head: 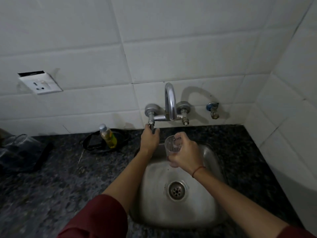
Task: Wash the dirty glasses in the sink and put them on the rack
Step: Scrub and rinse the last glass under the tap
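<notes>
My right hand holds a clear drinking glass over the far part of the steel sink, its mouth tilted up toward the faucet spout. My left hand is closed on the faucet's left tap handle at the wall. No water stream shows from the spout. The sink bowl holds nothing but its drain.
A bottle of yellow dish liquid lies on a black round tray left of the sink. Clear glassware stands at the far left on the dark granite counter. A wall socket and a small valve sit on the tiles.
</notes>
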